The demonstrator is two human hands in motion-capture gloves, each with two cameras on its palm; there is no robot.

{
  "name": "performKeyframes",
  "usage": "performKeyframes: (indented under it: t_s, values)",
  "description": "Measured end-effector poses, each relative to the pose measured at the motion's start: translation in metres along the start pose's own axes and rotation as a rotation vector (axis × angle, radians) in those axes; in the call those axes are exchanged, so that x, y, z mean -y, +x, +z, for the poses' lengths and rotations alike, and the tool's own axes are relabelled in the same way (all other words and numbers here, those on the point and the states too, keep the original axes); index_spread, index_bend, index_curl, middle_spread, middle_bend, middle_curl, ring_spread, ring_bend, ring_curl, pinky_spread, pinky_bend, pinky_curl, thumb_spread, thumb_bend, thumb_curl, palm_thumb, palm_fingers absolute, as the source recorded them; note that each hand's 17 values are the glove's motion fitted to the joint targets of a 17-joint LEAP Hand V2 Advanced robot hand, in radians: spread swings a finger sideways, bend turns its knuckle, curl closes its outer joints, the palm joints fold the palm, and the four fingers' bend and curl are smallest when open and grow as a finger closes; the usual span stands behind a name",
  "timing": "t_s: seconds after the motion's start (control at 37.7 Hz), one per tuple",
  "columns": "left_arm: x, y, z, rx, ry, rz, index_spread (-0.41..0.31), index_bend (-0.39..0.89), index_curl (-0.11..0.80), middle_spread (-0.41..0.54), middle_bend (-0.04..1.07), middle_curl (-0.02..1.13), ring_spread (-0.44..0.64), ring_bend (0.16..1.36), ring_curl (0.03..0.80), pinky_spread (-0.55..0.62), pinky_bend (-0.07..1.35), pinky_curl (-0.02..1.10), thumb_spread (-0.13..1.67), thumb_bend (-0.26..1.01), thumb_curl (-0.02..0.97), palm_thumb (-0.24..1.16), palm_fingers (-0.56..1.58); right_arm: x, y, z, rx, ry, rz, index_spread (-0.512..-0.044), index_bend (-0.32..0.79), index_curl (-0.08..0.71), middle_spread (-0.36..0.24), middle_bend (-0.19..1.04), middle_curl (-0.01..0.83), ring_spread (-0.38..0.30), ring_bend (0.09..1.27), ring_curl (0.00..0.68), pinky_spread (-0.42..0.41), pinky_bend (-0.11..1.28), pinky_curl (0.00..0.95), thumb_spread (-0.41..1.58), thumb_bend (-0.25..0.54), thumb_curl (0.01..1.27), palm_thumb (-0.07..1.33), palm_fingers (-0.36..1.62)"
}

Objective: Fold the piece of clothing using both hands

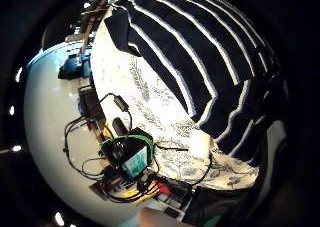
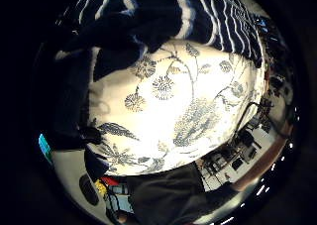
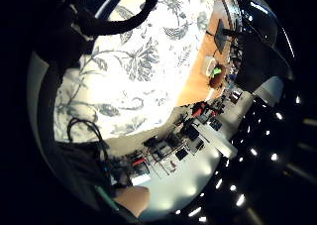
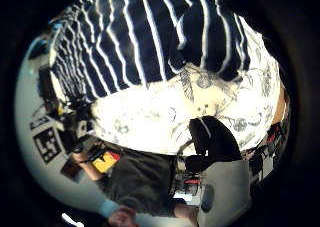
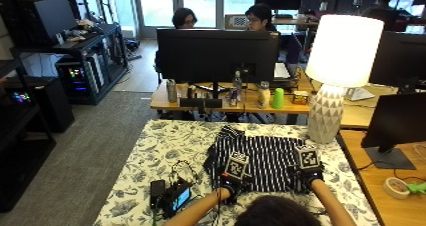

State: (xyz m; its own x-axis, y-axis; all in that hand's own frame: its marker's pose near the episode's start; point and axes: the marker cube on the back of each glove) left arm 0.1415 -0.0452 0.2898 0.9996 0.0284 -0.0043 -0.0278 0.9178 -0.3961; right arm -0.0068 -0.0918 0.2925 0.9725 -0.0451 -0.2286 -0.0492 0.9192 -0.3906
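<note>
Fabric with navy and white stripes, the shirt, is lying on the cloth, a white table cover with a blue floral print, in front of the person seated at the table's near edge. From the outside view the shirt is sitting roughly in the middle of the table, with a small part reaching toward the far side and its near edge bunching under the hands. The left hand is sitting at the shirt's near left corner and the right hand at the near right corner, both touching the striped fabric. Whether the fingers of either hand are curling round the fabric or just pressing on it, I cannot tell. In the left thumb side palm view a thick fold of the shirt is crowding close to the palm, above the floral cloth. The right thumb side palm view is showing a doubled flap of the shirt near that palm. A lamp is standing on the table's far right corner, just beyond the shirt. A small device with cables is resting on the cloth left of the left hand.
</note>
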Motion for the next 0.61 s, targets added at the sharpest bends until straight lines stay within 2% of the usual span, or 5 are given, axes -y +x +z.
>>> performKeyframes:
  t_s: [0.24, 0.34, 0.48, 0.5, 0.61]
  values:
    - [0.011, -0.007, -0.010, -0.139, 0.003, 0.122, -0.202, 0.10, 0.255, -0.249, 0.20, 0.39, -0.31, 0.53, 0.351, -0.47, 0.78, 0.36, 1.04, 0.20, 0.474, 0.90, 1.10, 0.005, -0.010, 0.025, 0.019, 0.047, 0.020, -0.331, 0.10, 0.169, -0.086, 0.24, 0.384, -0.089, 0.60, 0.369, 0.065, 0.64, 0.373, 0.98, 0.053, 0.33, 0.82, 0.59]
    - [0.010, -0.014, -0.011, -0.194, -0.052, 0.082, -0.208, 0.10, 0.254, -0.261, 0.20, 0.40, -0.32, 0.51, 0.357, -0.47, 0.77, 0.36, 1.02, 0.18, 0.490, 0.92, 1.11, -0.003, -0.021, 0.036, 0.087, 0.015, -0.049, -0.331, 0.10, 0.170, -0.111, 0.24, 0.389, -0.135, 0.62, 0.370, -0.007, 0.64, 0.366, 0.94, 0.039, 0.34, 0.86, 0.71]
    - [0.006, -0.019, -0.015, -0.206, -0.109, 0.102, -0.210, 0.09, 0.251, -0.266, 0.20, 0.42, -0.33, 0.49, 0.365, -0.48, 0.75, 0.37, 0.97, 0.15, 0.513, 0.94, 1.11, -0.002, -0.022, 0.039, 0.074, 0.168, -0.070, -0.316, 0.08, 0.171, -0.146, 0.27, 0.398, -0.183, 0.61, 0.355, -0.111, 0.59, 0.336, 0.94, 0.051, 0.35, 0.94, 0.89]
    - [0.004, -0.021, -0.017, -0.200, -0.115, 0.103, -0.210, 0.09, 0.251, -0.269, 0.21, 0.42, -0.33, 0.48, 0.366, -0.48, 0.74, 0.37, 0.96, 0.14, 0.522, 0.95, 1.11, 0.000, -0.020, 0.039, 0.064, 0.187, -0.074, -0.307, 0.16, 0.214, -0.154, 0.31, 0.425, -0.197, 0.64, 0.386, -0.166, 0.59, 0.359, 0.96, 0.090, 0.37, 1.00, 1.09]
    - [-0.001, -0.033, -0.026, -0.130, -0.122, 0.094, -0.211, 0.09, 0.249, -0.274, 0.21, 0.44, -0.33, 0.47, 0.373, -0.48, 0.73, 0.37, 0.92, 0.12, 0.543, 0.96, 1.12, 0.048, 0.006, 0.045, -0.041, 0.334, -0.040, -0.288, 0.20, 0.261, -0.166, 0.34, 0.438, -0.224, 0.62, 0.395, -0.242, 0.58, 0.363, 0.97, 0.116, 0.38, 1.08, 1.28]
